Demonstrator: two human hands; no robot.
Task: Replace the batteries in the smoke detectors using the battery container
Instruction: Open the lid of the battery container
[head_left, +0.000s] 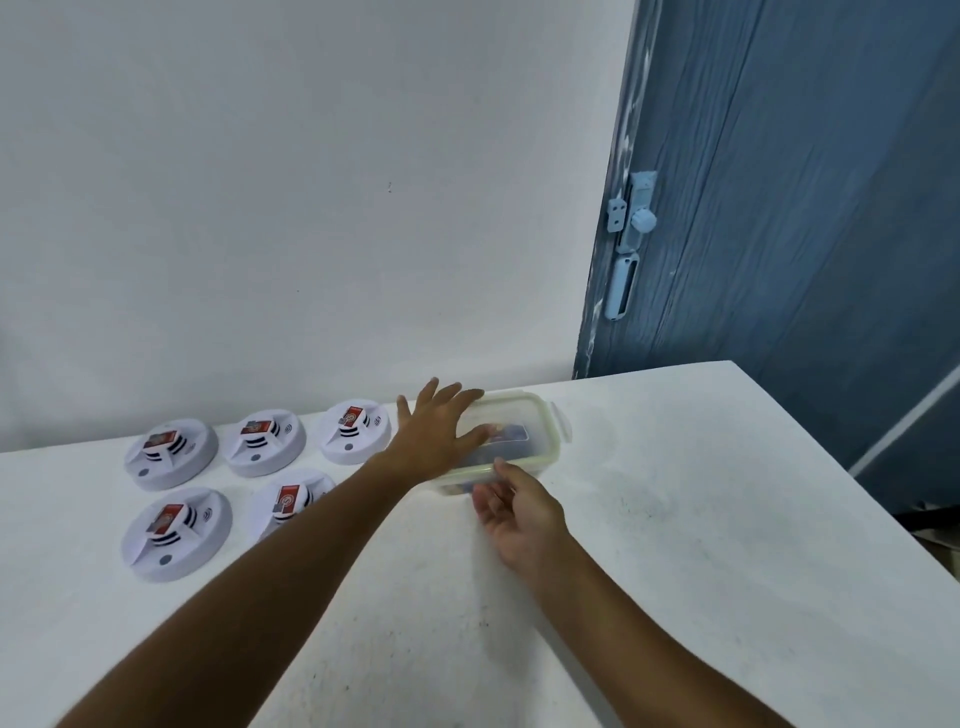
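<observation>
Here the battery container (511, 441), a clear rectangular plastic box with a pale green-rimmed snap lid, sits on the white table (675, 519) near its far edge, roughly midway between the far left and the far right corner. The lid is on, and one locking flap sticks out at the box's right end. Dark contents show faintly through the lid, too blurred to name.

The left hand (436, 436) lies flat on the left part of the lid, fingers straight and spread, pressing down without curling round anything. The right hand (514, 512) is at the near side of the box, palm turned up and leftward, fingers loosely bent; its fingertips (501, 467) touch the near rim of the lid. Whether they actually grip the rim or a flap there I cannot tell.

Five white round smoke detectors lie to the left of the box, toward the far left part of the table, in two rows. The far row has three (171, 453) (264, 440) (356, 430), the near row two (176, 532) (291, 501); the left forearm crosses over part of the near right one. Each carries a red-labelled rectangular battery (167, 518) on its upturned middle.

Behind the table stands a plain white wall (311, 208), and at the far right a blue-grey door (779, 208) with a light blue sliding bolt (636, 218).
</observation>
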